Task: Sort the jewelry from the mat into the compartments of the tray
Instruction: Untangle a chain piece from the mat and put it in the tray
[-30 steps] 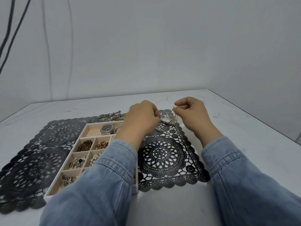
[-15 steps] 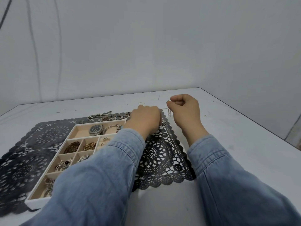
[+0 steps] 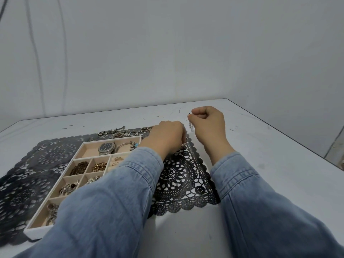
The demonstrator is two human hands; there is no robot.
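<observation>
A white tray (image 3: 78, 150) with beige compartments lies on a black lace mat (image 3: 182, 175). Its far compartment holds a silver watch (image 3: 106, 147) and a bangle (image 3: 128, 145); smaller ones hold rings and gold pieces. My right hand (image 3: 209, 125) is raised beyond the mat's far right corner, pinching a small dangling crystal earring (image 3: 191, 125). My left hand (image 3: 166, 139) rests curled on the mat's far edge, fingers closed over small jewelry (image 3: 184, 145) that is mostly hidden. Chain bracelets (image 3: 122, 132) lie on the mat behind the tray.
The white table (image 3: 260, 164) ends at a right edge and a far edge against a grey wall. My denim sleeves cover the tray's near right part. Dark cables hang on the wall at far left.
My right hand has lifted the earring higher and further right, off the mat. My left hand has stayed at the mat's far edge.
</observation>
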